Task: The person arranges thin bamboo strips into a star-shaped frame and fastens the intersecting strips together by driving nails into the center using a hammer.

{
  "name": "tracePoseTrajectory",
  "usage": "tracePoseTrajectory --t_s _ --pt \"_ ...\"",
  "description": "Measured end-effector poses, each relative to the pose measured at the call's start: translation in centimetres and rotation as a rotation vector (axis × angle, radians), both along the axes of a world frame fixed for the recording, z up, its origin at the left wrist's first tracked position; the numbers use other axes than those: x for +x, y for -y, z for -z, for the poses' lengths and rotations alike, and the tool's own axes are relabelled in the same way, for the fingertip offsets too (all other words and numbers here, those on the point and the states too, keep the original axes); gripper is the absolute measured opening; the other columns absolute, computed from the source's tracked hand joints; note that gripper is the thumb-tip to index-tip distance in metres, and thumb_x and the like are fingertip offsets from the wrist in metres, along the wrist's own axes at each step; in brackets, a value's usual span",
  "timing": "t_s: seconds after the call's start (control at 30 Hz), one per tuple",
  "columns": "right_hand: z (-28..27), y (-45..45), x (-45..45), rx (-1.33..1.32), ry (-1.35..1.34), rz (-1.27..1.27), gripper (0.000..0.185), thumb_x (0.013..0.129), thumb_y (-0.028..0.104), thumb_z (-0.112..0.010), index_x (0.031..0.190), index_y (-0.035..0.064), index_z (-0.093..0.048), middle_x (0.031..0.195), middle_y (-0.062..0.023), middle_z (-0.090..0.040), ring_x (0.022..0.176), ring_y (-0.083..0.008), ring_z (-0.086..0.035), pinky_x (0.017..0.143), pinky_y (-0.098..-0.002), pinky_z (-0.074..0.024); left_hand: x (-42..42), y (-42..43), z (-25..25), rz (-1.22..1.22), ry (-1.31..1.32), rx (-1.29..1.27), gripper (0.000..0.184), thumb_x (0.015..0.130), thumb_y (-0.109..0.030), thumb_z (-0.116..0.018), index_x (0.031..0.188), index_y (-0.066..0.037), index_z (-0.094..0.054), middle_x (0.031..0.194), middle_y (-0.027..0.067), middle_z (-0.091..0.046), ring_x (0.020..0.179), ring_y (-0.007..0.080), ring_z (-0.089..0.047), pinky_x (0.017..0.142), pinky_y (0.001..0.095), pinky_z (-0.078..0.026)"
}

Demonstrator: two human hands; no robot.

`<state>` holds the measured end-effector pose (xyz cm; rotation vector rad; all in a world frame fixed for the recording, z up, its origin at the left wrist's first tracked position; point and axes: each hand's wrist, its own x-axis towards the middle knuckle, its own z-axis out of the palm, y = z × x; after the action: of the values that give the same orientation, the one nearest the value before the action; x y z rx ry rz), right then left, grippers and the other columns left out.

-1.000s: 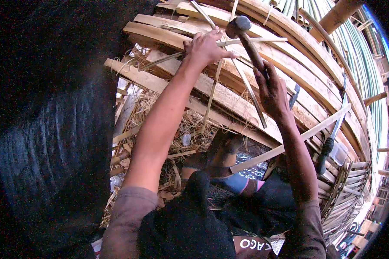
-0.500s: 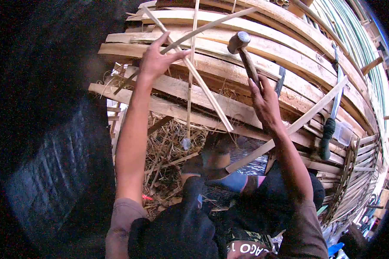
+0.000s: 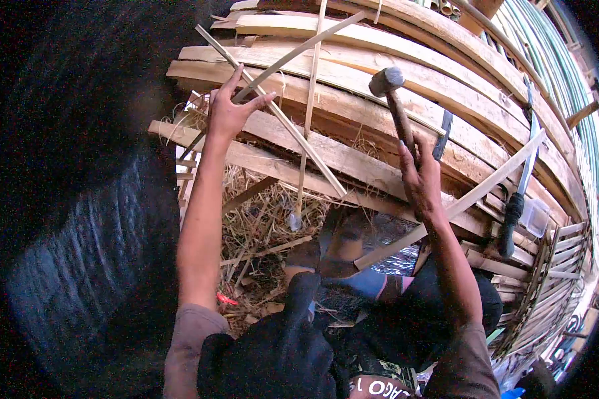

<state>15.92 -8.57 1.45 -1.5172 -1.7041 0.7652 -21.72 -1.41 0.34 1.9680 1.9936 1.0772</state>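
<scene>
My left hand (image 3: 230, 112) is closed on crossed thin wooden strips at the left, its thumb and index finger spread along them. One strip (image 3: 306, 44) slants up to the right; another (image 3: 299, 138) runs down to the right. A third, upright strip (image 3: 311, 100) passes beside them. My right hand (image 3: 420, 174) grips the handle of a hammer (image 3: 399, 113), its metal head raised above long wooden planks (image 3: 379, 120).
A long knife (image 3: 522, 179) with a black-wrapped handle lies at the right, near a clear plastic box (image 3: 534, 216). A pale flat slat (image 3: 486, 185) slants behind my right forearm. Shavings (image 3: 259, 219) cover the ground. Bundled slats (image 3: 559, 279) stand lower right.
My left hand has moved left and down with the strips, which now cross at a wider spread. The hammer has moved down and slightly right with my right hand.
</scene>
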Motion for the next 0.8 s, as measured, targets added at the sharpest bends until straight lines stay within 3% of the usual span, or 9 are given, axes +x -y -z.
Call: tracePoseTrajectory --t_s 0.03,0.17,0.3,0.43,0.5,0.6,0.67,0.73,0.8 --pt "-0.2 0.1 -0.1 -0.01 0.0 0.025 0.03 0.098 0.024 -0.055 0.123 0.0087 -0.05 0.07 -0.0198 -0.06 0.061 -0.0289 -0.061 0.057 -0.0365 -0.0452 1.2 0.9 -2.1 -0.049 0.09 -0.168 0.1 0.063 -0.049 -0.087 0.14 0.0 -0.046 0.075 0.0064 -0.068 0.07 0.0148 -0.063 0.068 0.0299 -0.052" --pt "-0.5 0.2 -0.5 -0.034 -0.028 0.048 0.03 0.098 0.025 -0.055 0.122 0.0076 -0.051 0.068 -0.0168 -0.058 0.059 -0.0222 -0.057 0.056 -0.0347 -0.0442 1.2 0.5 -0.6 0.09 0.351 -0.109 0.102 0.061 -0.051 -0.087 0.141 -0.001 -0.046 0.08 0.0088 -0.069 0.075 0.0156 -0.064 0.072 0.0319 -0.053" --pt "-0.7 2.7 0.4 -0.22 -0.188 0.12 0.03 0.098 0.025 -0.055 0.122 0.0055 -0.053 0.068 -0.0032 -0.054 0.06 -0.0111 -0.05 0.055 -0.0272 -0.0416 3.7 0.9 -3.2 0.076 0.206 -0.255 0.103 0.06 -0.053 -0.087 0.139 0.0 -0.048 0.1 0.0177 -0.068 0.093 0.0228 -0.064 0.083 0.0359 -0.052" --pt "-0.1 5.7 3.0 -0.209 -0.213 0.128 0.035 0.098 0.024 -0.056 0.124 0.0024 -0.051 0.078 -0.0044 -0.056 0.068 -0.0079 -0.05 0.058 -0.0246 -0.0412 5.8 -0.2 -2.4 0.151 0.305 -0.172 0.102 0.06 -0.056 -0.086 0.137 0.001 -0.049 0.118 0.0252 -0.062 0.11 0.0299 -0.06 0.094 0.0389 -0.048" --pt "0.5 7.2 4.5 -0.319 -0.258 0.197 0.034 0.098 0.023 -0.057 0.126 0.0052 -0.05 0.085 -0.0058 -0.059 0.074 -0.0094 -0.053 0.063 -0.0237 -0.0431 6.7 -0.6 -2.2 0.162 0.11 0.001 0.102 0.06 -0.057 -0.085 0.136 0.001 -0.05 0.123 0.0257 -0.06 0.114 0.033 -0.059 0.098 0.0404 -0.046" --pt "2.9 8.7 6.7 -0.021 -0.003 0.208 0.032 0.099 0.022 -0.055 0.127 0.0067 -0.05 0.073 0.0054 -0.049 0.06 -0.0042 -0.042 0.053 -0.0187 -0.0339 7.1 -0.9 -1.9 0.164 0.146 0.046 0.102 0.059 -0.058 -0.084 0.135 0.002 -0.05 0.127 0.0262 -0.058 0.117 0.0361 -0.057 0.101 0.0422 -0.044" --pt "2.5 9.6 7.5 0.054 0.033 0.234 0.033 0.098 0.019 -0.058 0.127 0.0059 -0.051 0.077 0.0035 -0.054 0.063 -0.0044 -0.045 0.055 -0.0189 -0.0359 7.0 -0.7 -2.1 0.164 0.134 0.046 0.103 0.06 -0.058 -0.084 0.135 0.003 -0.05 0.126 0.0262 -0.058 0.116 0.0359 -0.057 0.1 0.0425 -0.045" --pt "1.3 10.0 8.5 -0.098 -0.022 0.307 0.034 0.095 0.016 -0.063 0.126 0.0086 -0.051 0.087 -0.0082 -0.066 0.076 -0.0129 -0.059 0.066 -0.0254 -0.0479 6.8 -0.1 -2.8 0.137 0.079 -0.013 0.102 0.06 -0.057 -0.084 0.135 0.003 -0.049 0.127 0.0263 -0.058 0.116 0.0361 -0.057 0.1 0.0426 -0.045" --pt "0.5 9.1 9.4 0.057 0.125 0.343 0.038 0.092 0.012 -0.065 0.127 0.009 -0.05 0.087 -0.0146 -0.069 0.077 -0.0174 -0.065 0.068 -0.0319 -0.0513 6.4 0.7 -3.6 0.121 0.129 -0.017 0.102 0.06 -0.056 -0.085 0.136 0.003 -0.049 0.127 0.0263 -0.057 0.116 0.0359 -0.057 0.1 0.0424 -0.045"
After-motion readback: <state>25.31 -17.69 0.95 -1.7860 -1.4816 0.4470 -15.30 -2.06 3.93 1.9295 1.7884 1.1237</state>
